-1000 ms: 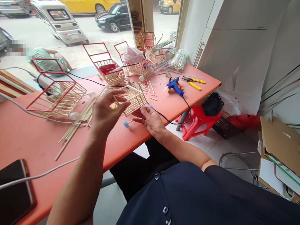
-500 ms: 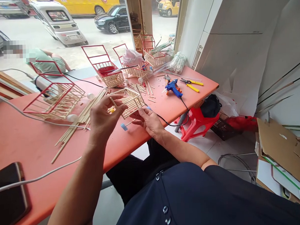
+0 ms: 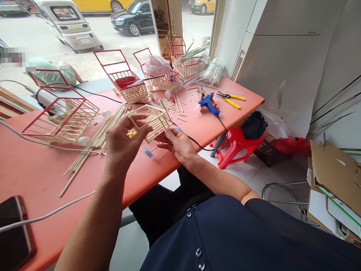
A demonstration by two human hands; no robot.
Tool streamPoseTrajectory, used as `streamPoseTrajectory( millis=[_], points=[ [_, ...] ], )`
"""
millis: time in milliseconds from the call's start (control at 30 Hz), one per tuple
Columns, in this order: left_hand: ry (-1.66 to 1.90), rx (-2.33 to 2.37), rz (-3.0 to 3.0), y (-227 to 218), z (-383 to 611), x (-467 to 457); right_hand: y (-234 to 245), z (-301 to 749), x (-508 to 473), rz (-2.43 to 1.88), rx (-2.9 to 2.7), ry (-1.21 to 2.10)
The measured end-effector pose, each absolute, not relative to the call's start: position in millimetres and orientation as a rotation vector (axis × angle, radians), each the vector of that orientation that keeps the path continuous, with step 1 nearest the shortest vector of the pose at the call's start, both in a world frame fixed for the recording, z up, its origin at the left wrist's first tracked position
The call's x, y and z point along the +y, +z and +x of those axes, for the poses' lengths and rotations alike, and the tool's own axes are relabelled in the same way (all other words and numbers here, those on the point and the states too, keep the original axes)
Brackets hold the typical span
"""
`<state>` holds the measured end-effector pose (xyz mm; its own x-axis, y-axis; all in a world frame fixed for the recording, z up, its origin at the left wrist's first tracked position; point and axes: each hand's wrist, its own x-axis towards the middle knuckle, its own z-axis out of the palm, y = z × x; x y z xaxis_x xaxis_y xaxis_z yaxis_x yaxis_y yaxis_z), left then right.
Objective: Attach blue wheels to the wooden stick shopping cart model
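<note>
I hold a small basket of wooden sticks over the orange table. My left hand is closed on its left side, thumb and fingers pinching a stick, with a small yellow piece showing by the fingers. My right hand grips the basket's lower right edge from beneath. A blue-tipped stick lies just below the basket. A pile of loose wooden sticks lies to the left.
Several finished stick carts with red frames stand along the table's far side. A blue glue gun and yellow-handled pliers lie at right, a phone with white cable at near left. A red stool stands under the table.
Both hands and the basket stay together with only slight turning of the basket. The view has shifted a little, so the table appears slightly higher and further left.
</note>
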<state>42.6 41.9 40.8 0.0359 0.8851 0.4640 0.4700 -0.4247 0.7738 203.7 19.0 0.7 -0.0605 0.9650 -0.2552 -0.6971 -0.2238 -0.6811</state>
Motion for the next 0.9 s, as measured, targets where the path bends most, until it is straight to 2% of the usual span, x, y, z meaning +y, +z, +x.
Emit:
streamPoseTrajectory(
  millis=[900],
  points=[
    [1.399,1.328,1.945,32.0,40.7,46.7,8.2,200.6,17.1,-0.808,-0.373,1.643]
  ],
)
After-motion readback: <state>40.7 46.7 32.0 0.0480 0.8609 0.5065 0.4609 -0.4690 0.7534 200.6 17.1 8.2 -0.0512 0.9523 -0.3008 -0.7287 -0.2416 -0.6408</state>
